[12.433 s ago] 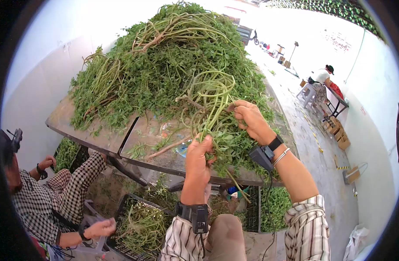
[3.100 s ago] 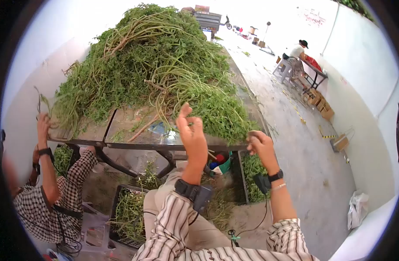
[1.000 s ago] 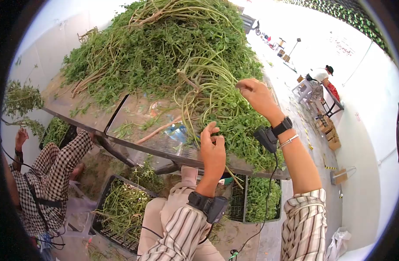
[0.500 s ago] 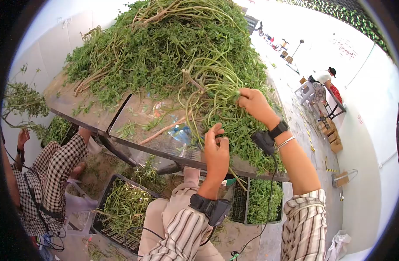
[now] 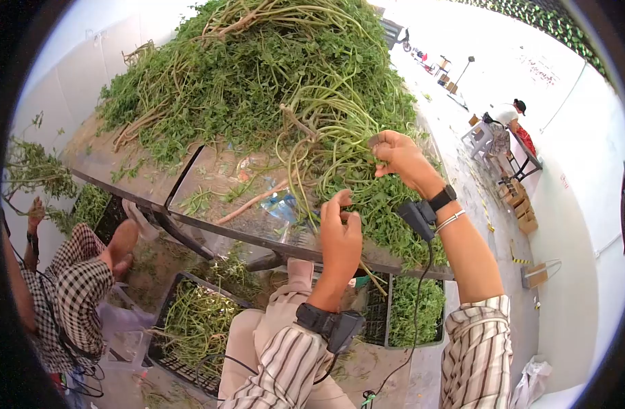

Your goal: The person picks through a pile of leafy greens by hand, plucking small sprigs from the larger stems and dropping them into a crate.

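Curling fingers (image 5: pixel 383 138), perhaps against slender stems (image 5: pixel 336 102)

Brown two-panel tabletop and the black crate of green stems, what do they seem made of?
Brown tabletop: perhaps laminate or wood, judging by its smooth, slightly shiny surface. Black crate: probably matte molded plastic, given its regular openings.

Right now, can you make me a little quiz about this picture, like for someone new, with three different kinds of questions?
1. True or false: the person's bare right hand has a thin, silver-coloured bangle on its arm.
2. What is under the big heap of leafy green stems? (a) a flat brown table (b) a fluffy red carpet (c) a round glass tray
3. Fill in: the seated co-worker's black-and-white cloth trousers have a ____ pattern.

Key: 1 true; 2 a; 3 checked
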Tool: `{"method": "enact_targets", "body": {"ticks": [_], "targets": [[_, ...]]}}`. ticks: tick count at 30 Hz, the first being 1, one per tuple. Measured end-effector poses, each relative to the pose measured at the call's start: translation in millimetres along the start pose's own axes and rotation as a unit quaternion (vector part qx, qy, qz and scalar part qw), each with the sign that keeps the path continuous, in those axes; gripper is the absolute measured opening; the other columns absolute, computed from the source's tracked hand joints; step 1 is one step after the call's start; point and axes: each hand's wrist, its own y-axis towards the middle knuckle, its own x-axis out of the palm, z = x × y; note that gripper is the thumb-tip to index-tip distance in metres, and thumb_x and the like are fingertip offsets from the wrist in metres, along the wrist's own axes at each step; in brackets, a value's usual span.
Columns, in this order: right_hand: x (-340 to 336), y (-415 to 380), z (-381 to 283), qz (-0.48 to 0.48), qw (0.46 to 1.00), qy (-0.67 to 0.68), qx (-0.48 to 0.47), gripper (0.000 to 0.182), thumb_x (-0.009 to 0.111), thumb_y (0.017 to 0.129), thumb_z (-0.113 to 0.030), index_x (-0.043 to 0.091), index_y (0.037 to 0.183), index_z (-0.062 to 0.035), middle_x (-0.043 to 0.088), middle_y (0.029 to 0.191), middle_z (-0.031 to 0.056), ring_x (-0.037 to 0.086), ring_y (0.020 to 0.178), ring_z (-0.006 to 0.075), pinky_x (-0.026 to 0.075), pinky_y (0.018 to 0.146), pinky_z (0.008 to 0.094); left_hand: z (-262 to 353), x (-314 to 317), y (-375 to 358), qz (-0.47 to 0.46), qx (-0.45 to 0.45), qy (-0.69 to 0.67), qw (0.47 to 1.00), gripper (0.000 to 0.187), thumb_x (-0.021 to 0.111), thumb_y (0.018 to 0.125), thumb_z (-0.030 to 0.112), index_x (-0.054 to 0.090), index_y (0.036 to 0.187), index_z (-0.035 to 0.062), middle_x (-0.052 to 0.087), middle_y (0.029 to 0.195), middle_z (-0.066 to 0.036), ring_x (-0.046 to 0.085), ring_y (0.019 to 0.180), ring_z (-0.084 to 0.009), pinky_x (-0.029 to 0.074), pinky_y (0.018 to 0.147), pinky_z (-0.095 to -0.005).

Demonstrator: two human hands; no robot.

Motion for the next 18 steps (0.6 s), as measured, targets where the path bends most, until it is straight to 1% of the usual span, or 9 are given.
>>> {"method": "enact_targets", "body": {"ticks": [1,3,4,6,9,10,12,16,18], "targets": [[0.6,-0.9,-1.5,0.0,1.0,0.001,0.001,0.023,0.053,0.085,-0.014,0.058,0.101,0.003,0.057,0.084,0.0063,0.057,0.07,0.0112,0.054,0.062,0.0272,-0.6,-0.9,1.0,-0.001,0.0,0.001,1.0,0.038,0.05,0.085,0.003,0.047,0.123,0.004,0.048,0.11,-0.008,0.047,0.088,-0.0159,0.042,0.079,-0.0299],[1.2,-3.4,-5.0,0.017,0.983,-0.182,0.023,0.022,0.053,0.078,-0.01,0.061,0.094,0.0028,0.061,0.078,0.0111,0.059,0.067,0.0177,0.052,0.061,0.0319,-3.0,-2.2,2.8,0.025,0.015,-0.018,0.999,0.038,0.05,0.084,0.003,0.048,0.122,0.0042,0.051,0.108,-0.007,0.048,0.089,-0.0152,0.042,0.08,-0.0297],[-0.1,-1.3,0.1,0.018,0.983,-0.181,0.025,0.022,0.053,0.078,-0.01,0.061,0.094,0.0028,0.061,0.078,0.0111,0.059,0.067,0.0177,0.052,0.061,0.0319,-3.3,-2.4,3.1,0.024,0.014,-0.018,0.999,0.038,0.05,0.084,0.003,0.048,0.122,0.0042,0.051,0.108,-0.007,0.048,0.089,-0.0152,0.042,0.08,-0.0297],[-1.8,2.7,9.3,0.046,0.889,-0.431,-0.146,0.021,0.053,0.074,-0.01,0.063,0.087,0.0023,0.062,0.074,0.0175,0.06,0.067,0.0282,0.05,0.065,0.0381,-3.2,-2.3,3.1,0.03,0.021,-0.014,0.999,0.037,0.05,0.083,0.002,0.05,0.12,0.0037,0.052,0.107,-0.008,0.048,0.091,-0.015,0.041,0.08,-0.0291],[3.5,2.2,10.5,0.071,0.885,-0.435,-0.152,0.02,0.052,0.072,-0.011,0.064,0.083,0.001,0.062,0.077,0.0198,0.059,0.071,0.0352,0.047,0.069,0.0417,-1.6,-2.8,1.2,0.004,-0.007,-0.004,1.0,0.036,0.05,0.083,0.003,0.051,0.119,0.0027,0.053,0.107,-0.008,0.049,0.092,-0.0152,0.041,0.081,-0.0293],[4.4,1.7,8.0,0.071,0.885,-0.434,-0.152,0.02,0.052,0.072,-0.011,0.064,0.083,0.001,0.062,0.077,0.0198,0.059,0.071,0.0352,0.047,0.069,0.0417,-2.2,-2.5,1.0,0.004,-0.007,-0.004,1.0,0.036,0.05,0.083,0.003,0.051,0.119,0.0027,0.053,0.107,-0.008,0.049,0.092,-0.0152,0.041,0.081,-0.0293],[5.6,1.0,2.8,0.076,0.889,-0.431,-0.134,0.02,0.049,0.073,-0.008,0.067,0.082,-0.0049,0.062,0.078,0.0206,0.059,0.075,0.037,0.048,0.072,0.0431,-4.0,-1.9,0.8,-0.006,0.029,0.021,0.999,0.033,0.049,0.084,0.002,0.05,0.118,0.0023,0.05,0.102,-0.009,0.049,0.081,-0.0165,0.044,0.069,-0.0298],[5.0,0.6,2.4,0.081,0.897,-0.415,-0.132,0.02,0.049,0.073,-0.007,0.067,0.082,-0.0062,0.062,0.079,0.0204,0.059,0.077,0.0369,0.048,0.072,0.0437,-3.4,-2.5,1.4,-0.01,0.023,0.033,0.999,0.034,0.049,0.084,0.003,0.05,0.118,0.0021,0.051,0.103,-0.01,0.05,0.083,-0.017,0.044,0.069,-0.0293],[4.7,2.4,9.1,0.11,0.883,-0.415,-0.189,0.019,0.049,0.073,-0.005,0.067,0.081,-0.007,0.062,0.079,0.0199,0.059,0.076,0.0369,0.048,0.072,0.0435,-6.2,-2.2,1.9,-0.005,0.03,0.017,0.999,0.034,0.049,0.084,0.003,0.05,0.118,0.0022,0.051,0.104,-0.009,0.05,0.084,-0.0178,0.044,0.069,-0.0285]]}}
